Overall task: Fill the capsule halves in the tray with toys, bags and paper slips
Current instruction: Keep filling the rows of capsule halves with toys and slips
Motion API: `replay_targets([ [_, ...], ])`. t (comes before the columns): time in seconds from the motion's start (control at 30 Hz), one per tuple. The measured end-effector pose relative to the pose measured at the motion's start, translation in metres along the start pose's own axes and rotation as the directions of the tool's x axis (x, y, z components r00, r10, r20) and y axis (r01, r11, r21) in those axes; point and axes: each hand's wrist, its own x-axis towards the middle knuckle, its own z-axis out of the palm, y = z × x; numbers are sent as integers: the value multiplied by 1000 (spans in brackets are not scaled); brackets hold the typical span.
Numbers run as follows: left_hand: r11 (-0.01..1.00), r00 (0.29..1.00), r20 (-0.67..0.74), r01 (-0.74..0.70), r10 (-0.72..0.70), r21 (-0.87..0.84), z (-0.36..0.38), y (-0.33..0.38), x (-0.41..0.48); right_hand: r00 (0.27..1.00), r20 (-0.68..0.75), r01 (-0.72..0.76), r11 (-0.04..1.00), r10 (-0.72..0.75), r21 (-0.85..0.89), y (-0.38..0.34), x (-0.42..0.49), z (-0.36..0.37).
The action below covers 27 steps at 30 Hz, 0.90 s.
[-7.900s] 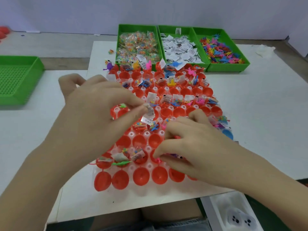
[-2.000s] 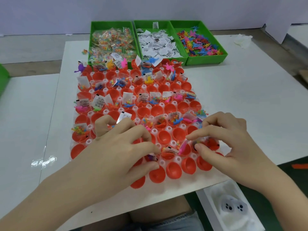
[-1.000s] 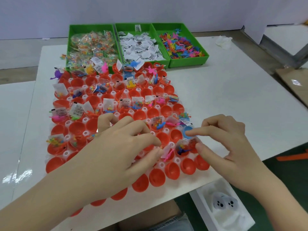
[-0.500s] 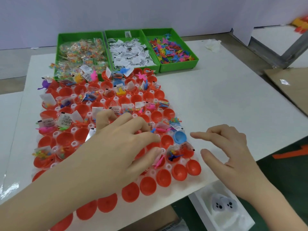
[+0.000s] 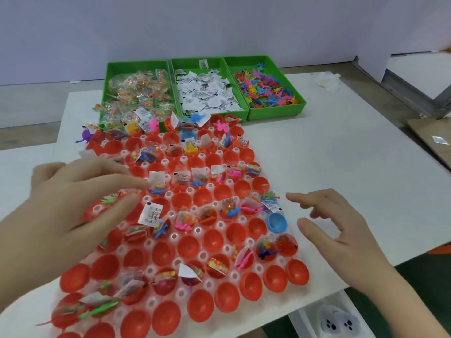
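At left, left hand low over the tray, fingers stretched, blurred; held or empty, impossible to tell. Mid-tray and nearer: empty capsule halves. At right, right hand spread wide, empty, likely nearer those; green bins far ahead.

Bare table right of tray; green bins behind.

You have three green bins beyond your left hand and right hand: one of bags, one of paper slips, one of toys. One blue capsule half lies just beside your right hand. The red capsule halves run to dozens.
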Motion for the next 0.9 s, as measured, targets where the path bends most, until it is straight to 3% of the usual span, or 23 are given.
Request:
replay_targets([
  [0.17,979,983,-62,162,-171,-121,-2,-33,-50,993,118,31,996,-22,-80,4,9,5],
  [0.27,944,951,-93,274,-295,-185,-3,-38,-68,997,53,58,998,-57,-19,2,15,2],
  [0.33,929,941,-129,276,-313,-246,-4,-34,-72,996,6,85,996,-85,25,-3,23,-1],
  [0.5,936,949,-167,213,-266,-279,-1,-19,-58,986,23,165,984,-167,66,-24,41,10],
  [0.63,940,967,-113,189,-229,-285,-4,-5,-40,943,124,306,951,-310,48,-63,63,27],
  [0.73,963,987,-38,142,-155,-230,-4,9,-27,856,294,455,890,-425,-39,-98,85,46],
  [0.9,995,998,28,62,-60,-79,-5,23,-21,776,514,562,770,-365,-301,-136,110,82],
])
